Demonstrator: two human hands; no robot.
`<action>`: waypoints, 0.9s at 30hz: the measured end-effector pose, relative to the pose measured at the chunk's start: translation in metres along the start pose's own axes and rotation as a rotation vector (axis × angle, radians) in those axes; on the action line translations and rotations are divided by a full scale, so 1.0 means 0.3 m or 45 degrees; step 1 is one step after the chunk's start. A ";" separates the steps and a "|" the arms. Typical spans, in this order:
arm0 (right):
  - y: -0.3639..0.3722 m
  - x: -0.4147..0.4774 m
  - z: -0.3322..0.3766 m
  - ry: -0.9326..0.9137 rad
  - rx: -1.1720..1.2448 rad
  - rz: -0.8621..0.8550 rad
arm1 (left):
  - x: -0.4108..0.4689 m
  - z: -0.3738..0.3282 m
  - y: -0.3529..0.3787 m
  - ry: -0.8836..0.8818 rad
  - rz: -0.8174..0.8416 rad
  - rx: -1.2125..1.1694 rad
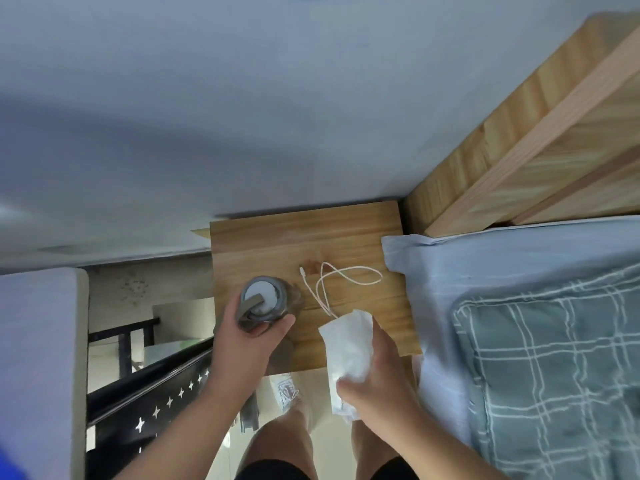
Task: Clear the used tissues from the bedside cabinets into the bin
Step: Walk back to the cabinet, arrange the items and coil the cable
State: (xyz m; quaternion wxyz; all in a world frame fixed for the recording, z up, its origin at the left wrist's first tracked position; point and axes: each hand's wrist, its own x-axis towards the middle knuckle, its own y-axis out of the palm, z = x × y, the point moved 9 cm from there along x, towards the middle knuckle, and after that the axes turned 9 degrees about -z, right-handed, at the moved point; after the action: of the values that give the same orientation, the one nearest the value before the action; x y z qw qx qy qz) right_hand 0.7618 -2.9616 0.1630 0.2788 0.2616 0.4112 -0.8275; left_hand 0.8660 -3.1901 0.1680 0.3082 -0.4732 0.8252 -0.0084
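Note:
A wooden bedside cabinet (346,237) stands against the wall beside the bed. My left hand (242,344) grips a grey bottle (265,299) with a round lid, standing on the cabinet's left front part. My right hand (377,382) holds a crumpled white tissue (348,348) over the cabinet's front edge. The tissue hangs down past the edge in front of my hand. No bin is in view.
A white charging cable (332,282) lies looped on the cabinet top. The bed with a light blue sheet (485,271) and a green checked quilt (554,358) is at the right. A black rail with star cut-outs (152,410) runs at the left. My legs stand below.

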 end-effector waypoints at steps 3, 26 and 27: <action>-0.122 -0.002 0.052 0.011 0.134 -0.046 | 0.013 -0.074 -0.011 0.009 -0.027 -0.019; -0.206 0.738 0.300 -0.289 -0.174 -0.651 | 0.456 -0.108 0.250 0.179 -0.139 -0.003; -0.203 0.747 0.300 -0.292 -0.206 -0.642 | 0.460 -0.089 0.263 0.158 -0.136 -0.035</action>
State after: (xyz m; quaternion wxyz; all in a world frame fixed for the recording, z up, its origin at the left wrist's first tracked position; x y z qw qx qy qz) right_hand 0.5437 -3.0605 0.0943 0.1290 0.0329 0.4937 -0.8594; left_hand 0.7409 -3.2623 0.0965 0.2491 -0.5192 0.8164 -0.0429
